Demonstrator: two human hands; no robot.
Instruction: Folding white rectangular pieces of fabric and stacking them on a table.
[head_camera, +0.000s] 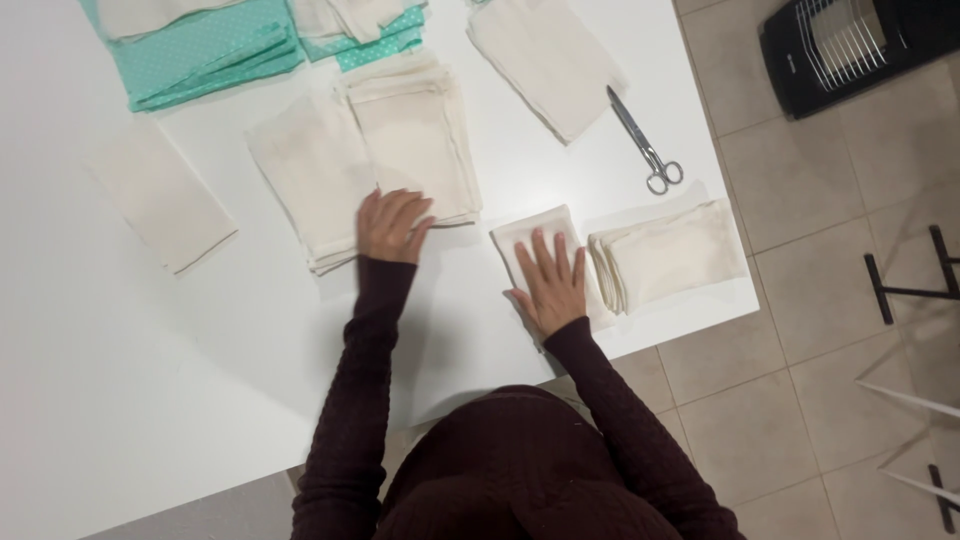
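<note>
On white table (150, 400), left hand (392, 226) flat on cream stack (415, 140), right hand (551, 280) spread on folded cloth (525, 235)

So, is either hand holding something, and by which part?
Nothing is held. The left hand lies flat on a stack of cream fabric pieces, at its near edge; the right hand presses flat on a small folded cream cloth.

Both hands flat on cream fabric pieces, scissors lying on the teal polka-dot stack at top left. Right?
Not quite. In the head view the scissors lie on the bare white table, right of the cream pieces, not on the teal stack. The rest holds: left hand and right hand rest flat on cream fabric.
</note>
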